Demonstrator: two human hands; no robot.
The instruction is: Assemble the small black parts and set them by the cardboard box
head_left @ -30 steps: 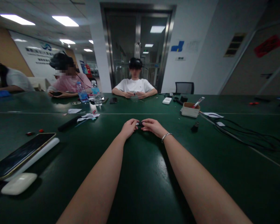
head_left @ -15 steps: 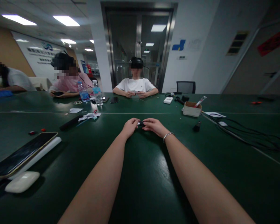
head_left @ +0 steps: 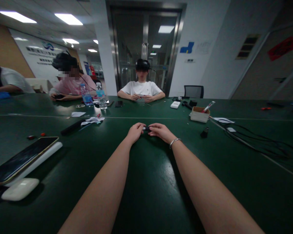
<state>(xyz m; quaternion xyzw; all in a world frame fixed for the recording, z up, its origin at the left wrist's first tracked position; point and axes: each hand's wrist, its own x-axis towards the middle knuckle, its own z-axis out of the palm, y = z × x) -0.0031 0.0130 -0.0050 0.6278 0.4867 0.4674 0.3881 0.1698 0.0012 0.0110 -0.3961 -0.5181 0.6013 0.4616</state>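
Note:
My left hand (head_left: pixel 136 132) and my right hand (head_left: pixel 161 131) meet over the middle of the green table (head_left: pixel 146 182). Between their fingertips is a small black object (head_left: pixel 146 128) with a shiny, silvery left end. My left fingers pinch the silvery end, and my right thumb and fingers close on the dark end. It is too small for me to tell what it is. A silver bangle circles my right wrist. Further right a small black item (head_left: pixel 204 132) rests on the table.
At the left are a phone (head_left: pixel 24 159) on a white box and a white rounded case (head_left: pixel 20 189). Bottles (head_left: pixel 102 97) and crumpled paper (head_left: pixel 92 121) lie beyond. Rightwards are an open box (head_left: pixel 199 115) and black cables (head_left: pixel 256 136). A person (head_left: pixel 141 89) sits opposite; others sit left.
The view has shifted slightly, so the things on the table appear a little further left. Both hands keep their hold on the small black object.

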